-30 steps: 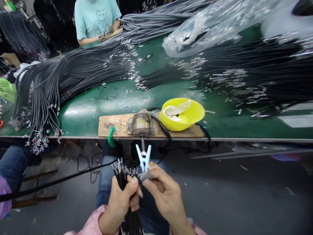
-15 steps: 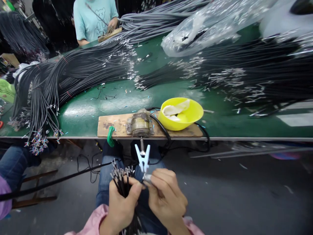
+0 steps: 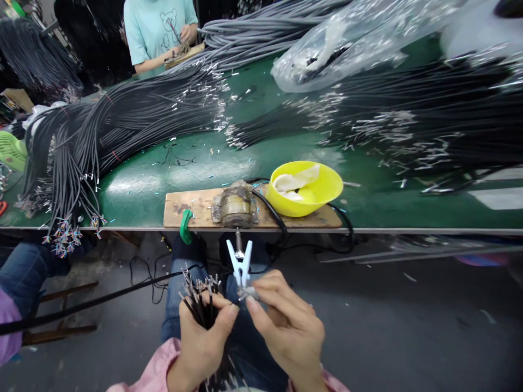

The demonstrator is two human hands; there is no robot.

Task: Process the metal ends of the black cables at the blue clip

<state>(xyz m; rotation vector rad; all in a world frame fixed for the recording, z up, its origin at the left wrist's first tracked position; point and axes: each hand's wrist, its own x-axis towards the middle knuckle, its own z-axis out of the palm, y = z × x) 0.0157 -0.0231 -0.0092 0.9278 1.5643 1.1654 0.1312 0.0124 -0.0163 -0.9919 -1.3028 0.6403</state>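
Note:
My left hand (image 3: pixel 206 337) is closed round a bundle of thin black cables (image 3: pixel 200 305), their stripped silvery ends pointing up. One cable stands apart from the bundle, pinched between that thumb and forefinger. My right hand (image 3: pixel 284 326) has its thumb and forefinger at the bare end of this single cable (image 3: pixel 241 298), and a grey wrap covers the forefinger's tip. Just above the fingertips a light blue clothespin (image 3: pixel 241 264) hangs on the shaft of a small motor (image 3: pixel 236 207). Its lower end is close to the cable end; whether they touch I cannot tell.
The motor sits on a wooden board (image 3: pixel 196 207) at the green table's edge, with a green clamp (image 3: pixel 185 226) and a yellow bowl (image 3: pixel 322 188) holding white cloth. Grey cable bundles (image 3: pixel 134 114), black cables (image 3: pixel 441 125) and a plastic bag (image 3: pixel 302 71) lie behind. A co-worker (image 3: pixel 157 32) sits opposite.
My right hand has shifted slightly right and its fingers have opened out a little, showing the cable end. My left hand has barely moved. The co-worker's hands have changed position.

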